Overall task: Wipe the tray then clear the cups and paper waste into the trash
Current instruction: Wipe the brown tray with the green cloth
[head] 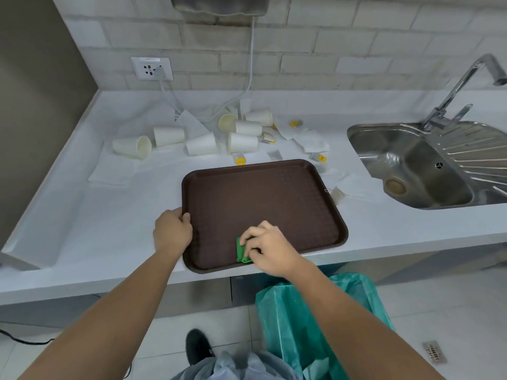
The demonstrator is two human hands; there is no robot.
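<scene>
A dark brown tray (263, 198) lies on the white counter, its near edge hanging slightly over the counter's front. My left hand (172, 232) grips the tray's left rim. My right hand (270, 246) presses a folded green cloth (241, 252) onto the tray's near part. Behind the tray lie several white paper cups (242, 142), most tipped on their sides, among white napkins (112, 171) and small yellow-labelled packets (240, 159). A bin lined with a green trash bag (290, 311) stands on the floor below the counter, under my right forearm.
A steel sink (411, 165) with a tall tap (461, 86) is set into the counter at the right. A wall socket (151, 68) with a plugged cable sits at the back left. More napkins and a tea bag (338, 193) lie right of the tray.
</scene>
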